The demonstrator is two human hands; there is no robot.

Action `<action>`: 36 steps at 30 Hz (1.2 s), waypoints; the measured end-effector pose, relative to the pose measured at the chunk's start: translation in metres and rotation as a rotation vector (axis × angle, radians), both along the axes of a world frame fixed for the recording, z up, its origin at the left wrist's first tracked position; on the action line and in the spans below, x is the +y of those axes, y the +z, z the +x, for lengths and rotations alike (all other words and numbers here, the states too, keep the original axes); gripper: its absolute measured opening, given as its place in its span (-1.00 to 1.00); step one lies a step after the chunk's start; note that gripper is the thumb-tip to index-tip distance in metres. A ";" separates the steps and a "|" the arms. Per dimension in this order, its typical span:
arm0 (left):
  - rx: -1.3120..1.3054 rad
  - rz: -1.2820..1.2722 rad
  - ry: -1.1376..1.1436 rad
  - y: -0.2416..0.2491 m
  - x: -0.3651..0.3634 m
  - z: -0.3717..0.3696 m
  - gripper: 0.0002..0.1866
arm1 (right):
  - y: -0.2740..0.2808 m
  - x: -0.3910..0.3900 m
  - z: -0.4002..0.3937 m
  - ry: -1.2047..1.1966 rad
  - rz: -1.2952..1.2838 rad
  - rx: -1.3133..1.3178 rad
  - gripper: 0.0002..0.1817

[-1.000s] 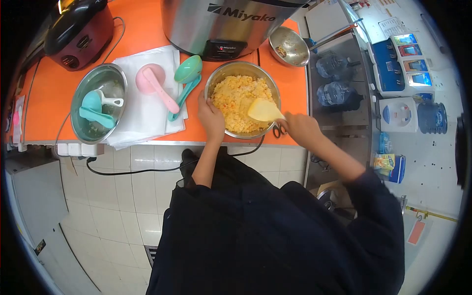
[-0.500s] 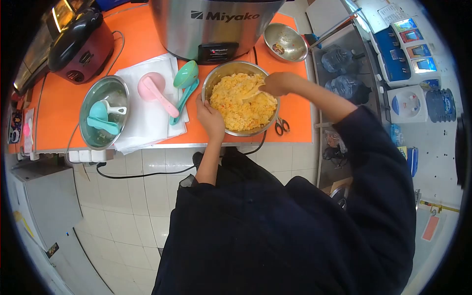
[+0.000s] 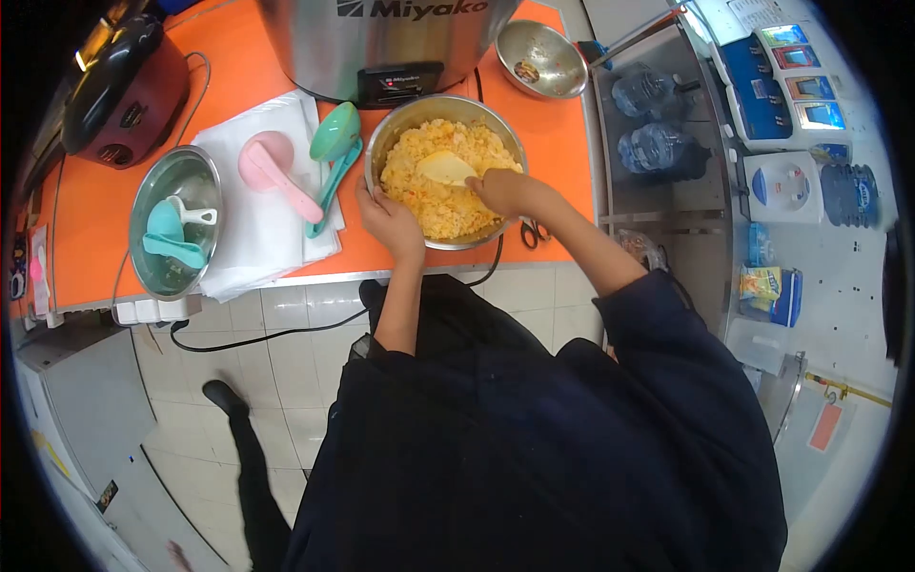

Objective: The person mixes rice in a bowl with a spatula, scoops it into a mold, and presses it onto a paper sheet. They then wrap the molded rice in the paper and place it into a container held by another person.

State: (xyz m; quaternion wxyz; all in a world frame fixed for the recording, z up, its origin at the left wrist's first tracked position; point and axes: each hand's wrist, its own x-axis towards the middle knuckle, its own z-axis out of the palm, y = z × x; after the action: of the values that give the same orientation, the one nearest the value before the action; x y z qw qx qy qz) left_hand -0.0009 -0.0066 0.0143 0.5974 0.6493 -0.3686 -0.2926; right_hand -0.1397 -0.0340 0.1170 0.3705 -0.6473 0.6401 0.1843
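A steel bowl (image 3: 378, 143) full of yellow rice (image 3: 434, 212) stands near the front edge of the orange table. My left hand (image 3: 393, 227) grips its left rim, fingers curled round the side. In my right hand (image 3: 510, 194) is a pale yellow rice paddle (image 3: 445, 169), its flat blade lying on the rice near the middle of the bowl. A green ladle (image 3: 335, 133) and a pink ladle (image 3: 276, 172) lie left of the bowl on white paper sheets (image 3: 238, 250). Black-handled scissors (image 3: 532, 234) show partly, just behind my right wrist.
A large steel Miyako cooker (image 3: 391, 48) stands behind the bowl, with a smaller steel bowl (image 3: 541, 59) to its right. At left are a red rice cooker (image 3: 129, 100) and a bowl (image 3: 141, 205) holding teal utensils. Another person's leg (image 3: 250, 467) shows on the tiled floor, lower left.
The paddle has swung from the bowl's right side towards its middle, my right hand moving left and down. My view has shifted slightly. Another person's leg has come into view at lower left.
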 end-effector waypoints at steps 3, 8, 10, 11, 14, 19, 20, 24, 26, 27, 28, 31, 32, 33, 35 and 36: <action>0.060 0.004 -0.006 0.002 0.001 0.001 -0.69 | 0.023 0.028 0.012 0.068 -0.040 0.032 -0.37; 0.006 -0.022 0.016 -0.001 0.000 0.001 -0.68 | 0.031 0.052 -0.001 0.242 -0.215 0.263 -0.71; -0.034 0.011 0.001 -0.002 0.000 0.001 -0.67 | 0.033 0.057 -0.008 0.238 -0.165 0.344 -0.72; -0.035 0.012 0.006 -0.002 0.002 0.002 -0.67 | 0.017 0.068 -0.012 0.225 -0.228 0.373 -0.76; -0.070 0.007 0.006 0.005 -0.001 0.002 -0.66 | -0.010 0.060 -0.017 0.287 -0.438 0.335 -0.71; -0.133 -0.028 -0.031 0.013 0.005 0.004 -0.67 | -0.056 -0.009 -0.015 0.524 -0.462 0.444 -0.83; -0.144 -0.029 -0.019 0.011 0.004 0.006 -0.67 | -0.059 -0.025 -0.015 0.616 -0.446 0.536 -0.78; -0.152 -0.024 -0.010 0.002 0.003 0.002 -0.68 | -0.015 -0.064 -0.036 0.568 -0.260 0.319 -0.58; -0.125 -0.026 -0.001 0.000 0.002 0.001 -0.68 | 0.027 -0.031 -0.030 0.503 -0.186 0.298 -0.53; -0.099 -0.030 -0.007 0.001 0.003 0.001 -0.68 | 0.027 -0.010 -0.034 0.500 -0.179 0.295 -0.56; -0.075 -0.037 -0.011 0.002 0.003 0.000 -0.68 | 0.023 0.007 -0.038 0.497 -0.176 0.290 -0.59; -0.056 -0.021 -0.032 0.008 0.004 0.001 -0.69 | 0.000 0.034 -0.026 0.325 -0.271 0.337 -0.67; -0.069 -0.021 -0.033 0.008 0.005 0.002 -0.69 | -0.020 0.026 -0.022 0.322 -0.272 0.325 -0.67; -0.085 -0.023 -0.030 0.006 0.005 0.001 -0.69 | -0.043 0.009 -0.019 0.409 -0.322 0.353 -0.70; -0.113 -0.042 -0.021 0.005 0.004 0.002 -0.69 | -0.048 -0.023 -0.012 0.493 -0.394 0.374 -0.73; -0.103 -0.056 -0.036 0.006 0.004 0.003 -0.70 | -0.032 -0.038 -0.007 0.562 -0.323 0.376 -0.67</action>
State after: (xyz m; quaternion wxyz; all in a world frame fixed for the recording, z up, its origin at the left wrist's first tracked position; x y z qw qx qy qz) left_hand 0.0022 -0.0027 0.0208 0.5902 0.6397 -0.4186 -0.2591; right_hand -0.1466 -0.0718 0.0854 0.0744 -0.8027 0.5151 0.2913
